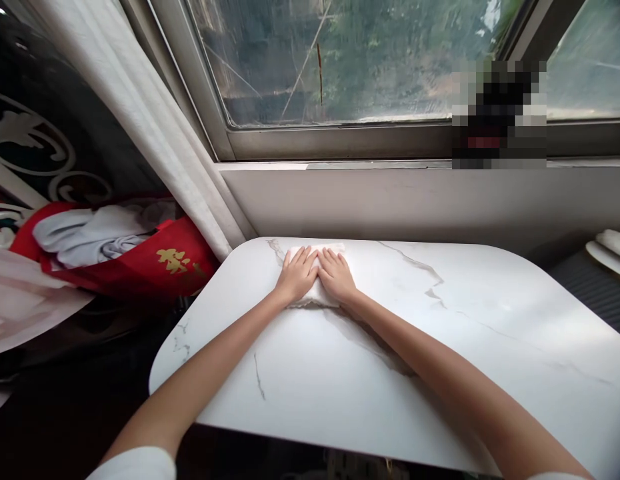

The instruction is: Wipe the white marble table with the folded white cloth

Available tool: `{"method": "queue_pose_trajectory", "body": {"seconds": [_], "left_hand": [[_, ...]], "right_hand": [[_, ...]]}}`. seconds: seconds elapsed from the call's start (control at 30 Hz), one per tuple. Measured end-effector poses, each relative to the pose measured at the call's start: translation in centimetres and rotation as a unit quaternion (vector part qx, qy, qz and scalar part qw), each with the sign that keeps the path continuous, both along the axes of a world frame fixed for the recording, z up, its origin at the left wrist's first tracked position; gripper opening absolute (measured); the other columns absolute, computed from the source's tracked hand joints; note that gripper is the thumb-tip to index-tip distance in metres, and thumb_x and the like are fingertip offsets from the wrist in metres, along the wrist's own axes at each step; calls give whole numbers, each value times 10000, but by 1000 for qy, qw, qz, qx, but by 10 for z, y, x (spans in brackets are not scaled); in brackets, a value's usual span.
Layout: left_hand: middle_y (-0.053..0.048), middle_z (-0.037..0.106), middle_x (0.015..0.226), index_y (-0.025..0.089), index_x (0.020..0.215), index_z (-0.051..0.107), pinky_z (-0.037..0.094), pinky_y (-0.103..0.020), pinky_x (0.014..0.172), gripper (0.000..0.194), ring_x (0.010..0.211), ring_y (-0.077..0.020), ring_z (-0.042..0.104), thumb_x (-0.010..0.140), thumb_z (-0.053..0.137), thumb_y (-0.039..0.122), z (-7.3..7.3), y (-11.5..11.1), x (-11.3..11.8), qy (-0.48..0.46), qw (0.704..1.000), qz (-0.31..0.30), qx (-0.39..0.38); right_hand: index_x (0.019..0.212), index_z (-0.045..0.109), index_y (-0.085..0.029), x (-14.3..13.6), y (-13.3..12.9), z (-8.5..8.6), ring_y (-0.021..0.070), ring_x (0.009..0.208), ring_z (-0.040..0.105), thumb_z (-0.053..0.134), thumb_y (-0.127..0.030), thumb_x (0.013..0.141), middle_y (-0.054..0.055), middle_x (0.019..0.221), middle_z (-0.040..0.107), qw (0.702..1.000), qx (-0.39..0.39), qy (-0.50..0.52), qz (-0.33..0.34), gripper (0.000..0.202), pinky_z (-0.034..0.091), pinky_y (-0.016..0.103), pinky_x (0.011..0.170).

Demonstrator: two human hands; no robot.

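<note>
White folded cloth [314,280] lay at the desk's [440,347] far edge near the window, directly under both flattened hands: left hand [296,275], right hand [336,275], side by side, equally near, gripping nothing.

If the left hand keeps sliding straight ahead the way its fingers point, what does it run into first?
The left hand lies flat on a white cloth, fingers aimed at the far table edge. Beyond that edge it would probably meet the wall under the window first, though depth is hard to judge.

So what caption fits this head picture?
Both hands press a white cloth flat on a marble table.
</note>
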State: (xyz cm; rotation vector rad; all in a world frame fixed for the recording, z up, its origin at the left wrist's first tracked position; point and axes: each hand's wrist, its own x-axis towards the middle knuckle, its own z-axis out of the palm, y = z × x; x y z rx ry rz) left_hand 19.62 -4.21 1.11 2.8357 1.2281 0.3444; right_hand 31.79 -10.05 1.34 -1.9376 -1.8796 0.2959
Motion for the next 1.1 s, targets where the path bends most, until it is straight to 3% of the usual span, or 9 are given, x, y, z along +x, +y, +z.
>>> {"method": "queue_pose_trajectory", "body": {"seconds": [0.13,0.3,0.4,0.5,0.63,0.8,0.97,1.1], "left_hand": [[-77,306,1485,162,1406,350,108,-459,1128,481,1382,-210,219,953,270,303,-1,-41,-55,3,999,-36,0],[-53,308,1488,222,1438,286,138,-476,1124,476,1383,-215,217,973,240,312,2,-82,-126,-8,996,-87,-12],[-27,299,1494,264,1450,247,146,-463,1128,470,1386,-203,211,981,228,304,5,-91,-157,-11,993,-113,-33],[-24,309,1489,273,1446,255,152,-467,1126,466,1383,-209,219,983,237,312,7,-85,-173,-13,993,-107,-39],[-57,334,1476,213,1431,304,140,-454,1130,474,1378,-204,234,978,243,338,5,-61,-176,-3,996,-81,-30],[-87,342,1468,148,1413,340,138,-434,1129,507,1373,-195,246,949,202,301,-2,-3,-163,-1,999,-31,-13],[-60,361,1460,155,1381,389,126,-409,1130,492,1365,-166,264,927,227,257,-2,71,-136,-18,999,-4,-33],[-30,359,1463,187,1363,414,112,-394,1131,474,1362,-139,264,935,223,258,1,119,-122,-39,997,-10,-65]], "right_hand": [[1469,181,-107,-38,-42,8,185,1410,3,350,-285,890,99,1534,76,991,-87,78,63,628,28,410,1138],[1469,34,-86,-89,-97,20,198,1362,-213,525,-357,803,121,1513,-134,945,-166,217,180,871,-143,455,1098],[1467,-5,-103,-112,-115,24,210,1341,-262,540,-406,792,117,1502,-179,919,-173,262,237,919,-202,507,1059],[1466,-10,-85,-125,-112,26,211,1349,-245,494,-391,821,129,1511,-152,915,-168,272,247,875,-185,513,1067],[1462,51,-17,-134,-79,23,234,1379,-155,363,-309,886,164,1529,-36,944,-124,228,206,717,-79,479,1116],[1425,190,64,-136,-5,11,294,1402,20,254,-263,927,237,1508,134,988,-24,97,116,600,64,443,1129],[1400,274,70,-125,70,-4,270,1387,184,292,-237,921,228,1474,274,997,55,-4,57,569,96,376,1130],[1383,320,71,-123,111,-10,285,1372,227,326,-234,905,229,1450,327,996,88,-27,-9,567,107,392,1126]]}}
